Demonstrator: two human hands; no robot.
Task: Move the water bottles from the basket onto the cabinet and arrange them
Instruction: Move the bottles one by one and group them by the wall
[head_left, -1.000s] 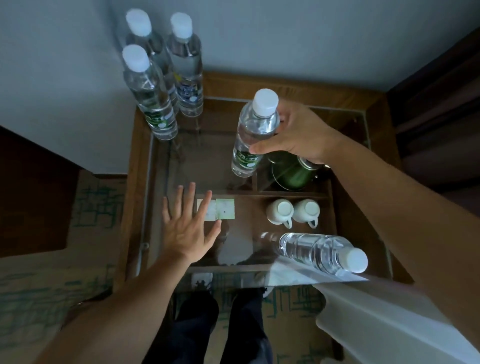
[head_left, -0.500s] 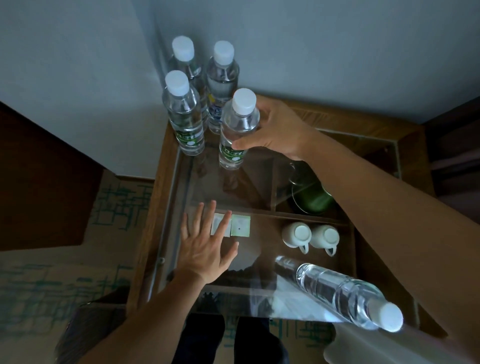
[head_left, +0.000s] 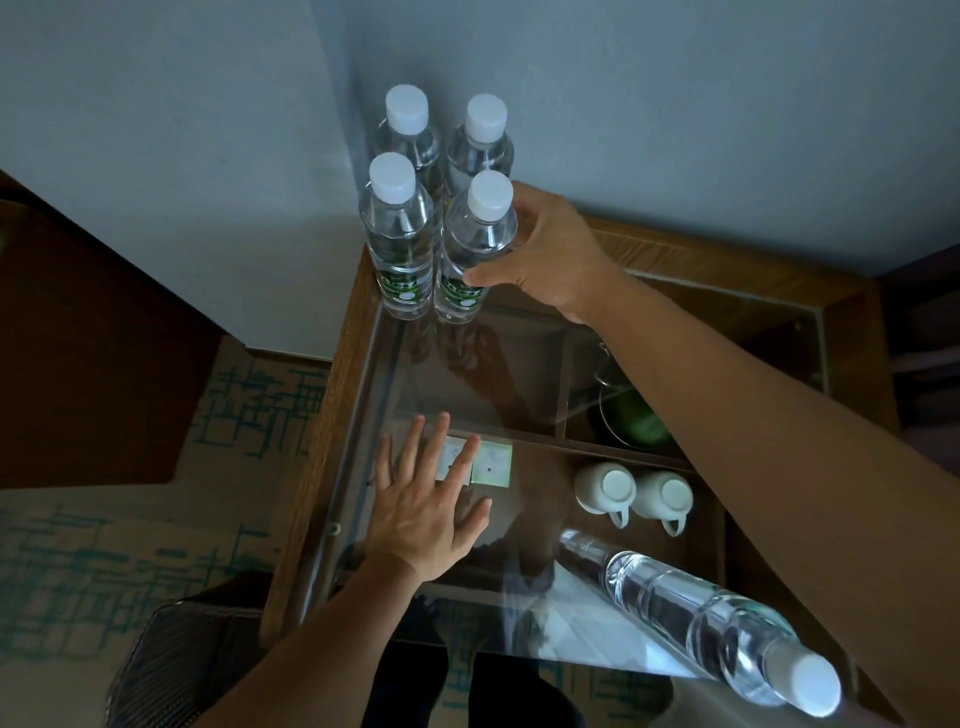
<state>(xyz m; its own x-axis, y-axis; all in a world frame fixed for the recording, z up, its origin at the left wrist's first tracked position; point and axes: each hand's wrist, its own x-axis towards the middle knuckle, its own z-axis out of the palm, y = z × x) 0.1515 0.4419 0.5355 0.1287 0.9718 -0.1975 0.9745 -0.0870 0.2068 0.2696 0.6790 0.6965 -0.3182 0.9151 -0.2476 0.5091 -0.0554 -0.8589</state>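
Right hand (head_left: 545, 260) gripping the near-right bottle (head_left: 475, 249) of four upright in the cabinet's (head_left: 675, 260) far-left corner, left hand (head_left: 426, 514) spread flat on the glass surface (head_left: 467, 389), another bottle (head_left: 691, 618) near right, basket (head_left: 176, 665) near left.

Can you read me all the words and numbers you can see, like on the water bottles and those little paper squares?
Front left bottle, green label: too blurred to read.
Front right bottle, held by the right hand, green label: too blurred to read.
Two small cards under the glass top: only a tiny dark mark, unreadable.
No words or numbers can be read anywhere else.
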